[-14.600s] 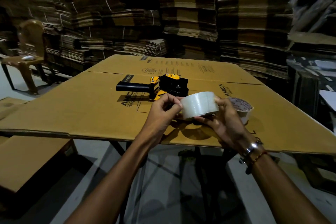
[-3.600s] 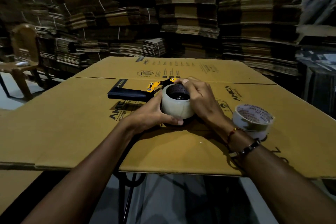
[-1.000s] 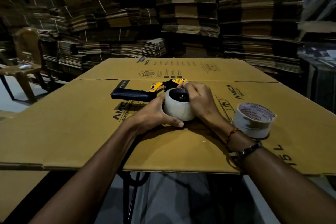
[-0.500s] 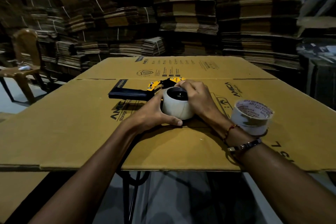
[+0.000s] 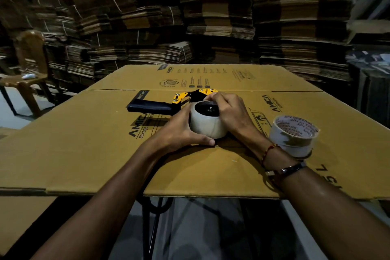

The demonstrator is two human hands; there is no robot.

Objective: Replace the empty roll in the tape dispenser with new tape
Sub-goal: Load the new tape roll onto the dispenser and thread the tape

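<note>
A black and yellow tape dispenser lies on its side on a flattened cardboard sheet, its black handle pointing left. A full roll of clear tape sits on the dispenser's black hub, open end up. My left hand cups the roll's left and near side, thumb along its base. My right hand wraps its far and right side, fingers on the top rim. A near-empty roll with a printed white core stands by my right wrist.
The cardboard sheet overhangs a dark metal stand, its front edge close to me. Tall stacks of flattened cartons wall the back and sides. A brown chair stands far left. More cardboard lies low at the left.
Nothing but small shifts in the last second; both hands stay on the roll at the dispenser. Much earlier, I held the roll in the air in front of the dispenser.
</note>
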